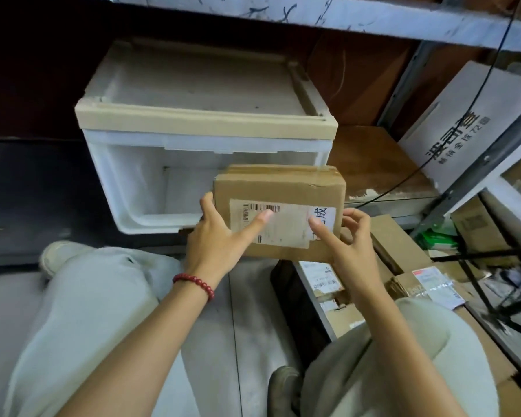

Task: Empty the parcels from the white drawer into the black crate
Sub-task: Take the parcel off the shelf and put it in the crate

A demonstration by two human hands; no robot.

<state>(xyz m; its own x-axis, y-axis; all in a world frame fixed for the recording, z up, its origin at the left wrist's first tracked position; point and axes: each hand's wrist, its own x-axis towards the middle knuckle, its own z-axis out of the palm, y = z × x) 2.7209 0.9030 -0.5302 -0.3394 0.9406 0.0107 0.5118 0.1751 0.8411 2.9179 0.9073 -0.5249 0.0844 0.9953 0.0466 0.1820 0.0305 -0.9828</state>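
- While the person is crouching in front of the shelving, both hands are holding a cardboard parcel [278, 188] up in front of the white drawer [151, 188], over its near right corner.
- Left hand [220, 239] is gripping the parcel's left edge. The thumb is lying flat across the label, the index finger is running up the side, and the other fingers are going behind the box, out of sight.
- Right hand [351, 239] is gripping the lower right corner. The index finger is pressing on the label and the remaining fingers are curling round the right edge.
- White drawer is standing pulled out from under a cream-topped housing [205, 118]. Its white floor and side walls are showing, and its near right part is hiding behind the parcel.
- Black crate [286, 290] is sitting low at the right, beside the person's right knee, with labelled boxes [324, 281] lying packed together inside.
- The knee is covering the crate's near end. Its far side is blending into more cartons and a clear plastic packet [433, 285], so I cannot tell which of these are lying inside.
- Parcel label is blurring: only a barcode and some large printed characters are coming through.
- Red bead bracelet [194, 284] is sitting on the left wrist.
- White carton [463, 124] with printed characters is leaning on the shelf at right, partly crossed by a dark strut.
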